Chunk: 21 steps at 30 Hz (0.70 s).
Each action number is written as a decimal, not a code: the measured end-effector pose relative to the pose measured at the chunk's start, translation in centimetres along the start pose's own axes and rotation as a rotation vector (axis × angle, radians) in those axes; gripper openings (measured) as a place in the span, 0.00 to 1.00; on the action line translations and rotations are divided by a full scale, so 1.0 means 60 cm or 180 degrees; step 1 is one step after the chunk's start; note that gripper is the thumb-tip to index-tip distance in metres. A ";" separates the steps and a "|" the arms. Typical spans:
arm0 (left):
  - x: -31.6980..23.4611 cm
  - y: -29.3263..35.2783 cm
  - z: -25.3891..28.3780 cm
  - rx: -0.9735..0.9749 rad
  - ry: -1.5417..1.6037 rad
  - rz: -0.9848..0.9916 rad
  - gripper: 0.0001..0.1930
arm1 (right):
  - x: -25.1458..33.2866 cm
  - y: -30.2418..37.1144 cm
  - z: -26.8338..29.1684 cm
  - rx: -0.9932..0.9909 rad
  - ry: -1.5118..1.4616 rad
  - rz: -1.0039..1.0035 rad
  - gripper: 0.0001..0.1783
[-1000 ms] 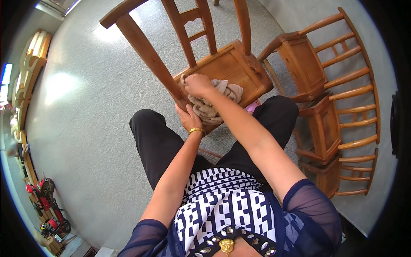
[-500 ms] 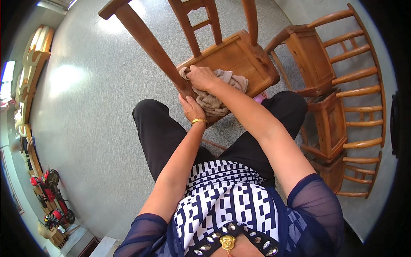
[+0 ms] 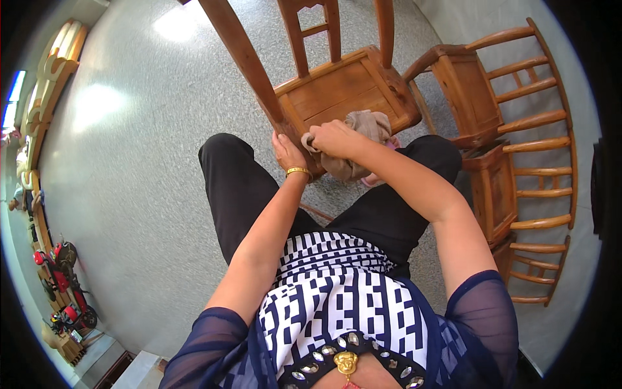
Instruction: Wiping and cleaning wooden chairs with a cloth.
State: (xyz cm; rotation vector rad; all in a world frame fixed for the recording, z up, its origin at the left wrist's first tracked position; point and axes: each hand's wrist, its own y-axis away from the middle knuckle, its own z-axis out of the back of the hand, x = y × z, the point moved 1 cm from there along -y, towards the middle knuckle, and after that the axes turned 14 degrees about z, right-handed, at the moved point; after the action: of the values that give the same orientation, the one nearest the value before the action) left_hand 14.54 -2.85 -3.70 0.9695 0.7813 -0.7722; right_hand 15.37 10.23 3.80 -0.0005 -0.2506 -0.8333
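Right hand [image 3: 333,138] tight around a beige cloth [image 3: 369,123], left hand [image 3: 289,153] against a wooden chair [image 3: 340,89] (grip unclear)

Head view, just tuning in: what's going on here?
A person has a wooden chair in front of their knees. Their right hand holds a bunched beige cloth at the near edge of its seat, while their left hand is against the seat's near left corner. The far part of the seat is uncovered. More wooden chairs stand to the right, by the wall.
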 end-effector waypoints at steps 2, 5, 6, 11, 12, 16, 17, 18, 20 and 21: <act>0.002 0.000 0.002 0.0040 0.0055 0.0217 0.23 | 0.007 0.017 0.010 0.0315 -0.0192 0.0366 0.04; 0.016 -0.009 0.006 -0.0145 0.0015 -0.0086 0.23 | -0.009 0.041 -0.009 0.0155 -0.0809 0.0228 0.04; 0.015 -0.005 0.004 -0.0097 0.0001 -0.0041 0.23 | -0.014 0.047 -0.025 0.0180 -0.0795 0.0224 0.04; 0.028 -0.013 -0.002 -0.0325 -0.0166 -0.0156 0.22 | -0.034 0.020 -0.033 -0.0729 -0.0332 -0.0757 0.08; 0.031 -0.016 -0.002 -0.0387 -0.0262 -0.0232 0.22 | -0.039 0.008 -0.032 -0.0761 -0.0187 -0.0677 0.07; 0.027 -0.007 -0.004 -0.0415 -0.0543 -0.0364 0.21 | -0.064 -0.052 -0.026 -0.0683 -0.0092 -0.0765 0.07; 0.026 -0.008 -0.005 -0.0434 -0.0547 -0.0368 0.21 | -0.076 -0.075 -0.023 -0.0747 -0.0065 -0.0880 0.08; 0.027 -0.008 -0.007 -0.0442 -0.0464 -0.0481 0.21 | -0.085 -0.091 -0.019 -0.0800 -0.0044 -0.1010 0.08; 0.022 -0.005 -0.006 -0.0448 -0.0401 -0.0562 0.21 | -0.101 -0.112 -0.013 -0.0670 -0.0080 -0.1047 0.08; 0.016 -0.002 -0.006 -0.0409 -0.0448 -0.0463 0.22 | -0.103 -0.114 -0.015 -0.0539 -0.0101 -0.1086 0.08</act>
State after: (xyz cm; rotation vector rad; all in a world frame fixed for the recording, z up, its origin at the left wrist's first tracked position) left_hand 14.81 -2.76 -4.67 0.7409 0.7745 -0.8954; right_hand 6.60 10.05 0.90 -0.1328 -0.2119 -1.1932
